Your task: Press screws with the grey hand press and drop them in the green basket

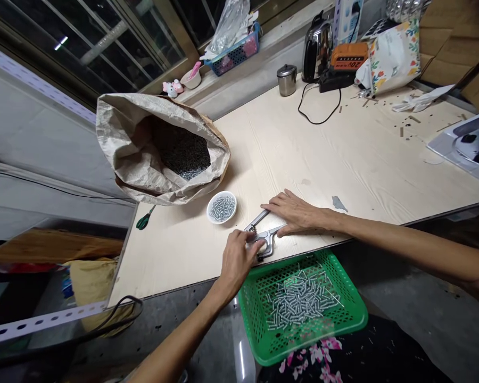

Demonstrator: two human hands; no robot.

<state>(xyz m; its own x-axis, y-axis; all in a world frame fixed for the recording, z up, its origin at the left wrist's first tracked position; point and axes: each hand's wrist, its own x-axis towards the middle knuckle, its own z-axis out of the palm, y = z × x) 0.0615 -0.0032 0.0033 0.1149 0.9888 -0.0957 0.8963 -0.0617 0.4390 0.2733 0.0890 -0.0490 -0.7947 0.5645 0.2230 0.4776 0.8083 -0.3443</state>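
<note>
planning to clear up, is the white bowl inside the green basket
No, the white bowl stands on the tabletop near the open sack, apart from the green basket.

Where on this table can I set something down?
The table has a wide free patch between the sack, steel canister and your right hand; a smaller one lies between the green handles, white bowl and left hand. It's crowded around the kettle and patterned bag, and where both hands hold the grey tool.
</note>
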